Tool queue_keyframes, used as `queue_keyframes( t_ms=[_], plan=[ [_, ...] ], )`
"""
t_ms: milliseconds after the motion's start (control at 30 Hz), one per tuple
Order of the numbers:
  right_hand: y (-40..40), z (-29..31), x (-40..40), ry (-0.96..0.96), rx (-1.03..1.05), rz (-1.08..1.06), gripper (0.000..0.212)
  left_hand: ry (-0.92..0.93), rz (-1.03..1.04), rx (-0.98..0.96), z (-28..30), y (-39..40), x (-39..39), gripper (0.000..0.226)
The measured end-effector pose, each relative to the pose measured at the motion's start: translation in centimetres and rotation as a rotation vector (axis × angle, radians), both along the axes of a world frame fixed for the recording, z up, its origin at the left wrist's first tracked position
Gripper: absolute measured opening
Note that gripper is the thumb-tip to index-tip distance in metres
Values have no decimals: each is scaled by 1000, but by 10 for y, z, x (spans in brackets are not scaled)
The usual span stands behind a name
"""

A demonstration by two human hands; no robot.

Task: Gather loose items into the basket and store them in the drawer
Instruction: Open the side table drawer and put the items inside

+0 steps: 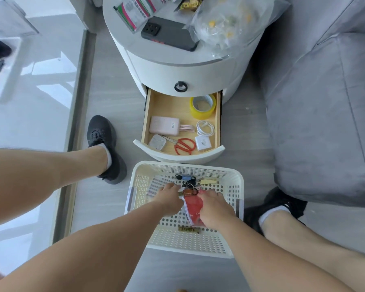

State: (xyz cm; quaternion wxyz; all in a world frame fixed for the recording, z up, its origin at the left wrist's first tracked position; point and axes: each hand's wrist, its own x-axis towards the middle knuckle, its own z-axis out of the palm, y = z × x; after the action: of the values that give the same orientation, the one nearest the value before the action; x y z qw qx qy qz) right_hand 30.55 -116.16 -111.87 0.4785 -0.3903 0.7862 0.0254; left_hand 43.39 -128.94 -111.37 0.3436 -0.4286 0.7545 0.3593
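A white perforated plastic basket point(230, 180) sits on the grey floor just in front of the open drawer point(146, 114), its walls pierced with rows of small holes and a gold label on its near wall. Both hands are down inside the basket. The left hand point(169, 197) has its fingers curled at a clear flat packet point(156, 186) lying against the basket's left side; whether it actually grips the packet cannot be told. The right hand point(214, 207) has its fingers closed on a red packet point(193, 207) in the basket's middle. Beyond the hands, toward the basket's far wall, lie a bunch of keys point(188, 184) with a brown tag, a blue-and-black clip and a small yellowish piece, tangled and hard to separate. Behind the basket, the drawer has a pale wood bottom holding a yellow tape roll point(203, 106), a pink power bank point(164, 125), a coiled white cable point(205, 128), red-handled scissors point(184, 146) and a white charger point(203, 143). The drawer's back is hidden under the round white cabinet point(177, 68), whose top is cut off by the frame edge.
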Motion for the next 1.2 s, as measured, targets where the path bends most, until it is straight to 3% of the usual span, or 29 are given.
queue_keyframes(
  t_ms=[167,300,400,467,533,600,667,767,900,1067,1200],
  plan=[
    [-10,-12,-24,-59,117,34,81,-152,-176,52,-23,11,-5,71],
    [-9,-22,-31,-78,237,216,52,-87,-161,9,-33,17,7,39],
    [-10,-19,-25,-252,320,255,61,-5,-96,-47,-33,22,6,21],
    [-13,-15,-20,-366,345,213,71,45,-93,-43,-30,27,-2,32],
    [-14,-14,-16,-386,311,161,67,60,-195,-26,-27,31,-10,40],
    [-10,-20,-13,-343,248,140,53,9,-304,-52,-25,33,-13,40],
    [-7,-22,-17,-169,133,80,39,-54,-315,-97,-23,34,-7,39],
    [-11,-19,-30,45,66,1,31,-111,-141,-182,-19,31,14,26],
    [-23,-11,-39,80,27,-45,34,-165,49,-238,-12,15,38,26],
    [-26,-11,-41,41,-15,-100,40,-78,108,-124,-7,11,29,37],
    [-19,-10,-36,85,-96,-141,36,200,-227,44,7,37,-9,39]
  ],
)
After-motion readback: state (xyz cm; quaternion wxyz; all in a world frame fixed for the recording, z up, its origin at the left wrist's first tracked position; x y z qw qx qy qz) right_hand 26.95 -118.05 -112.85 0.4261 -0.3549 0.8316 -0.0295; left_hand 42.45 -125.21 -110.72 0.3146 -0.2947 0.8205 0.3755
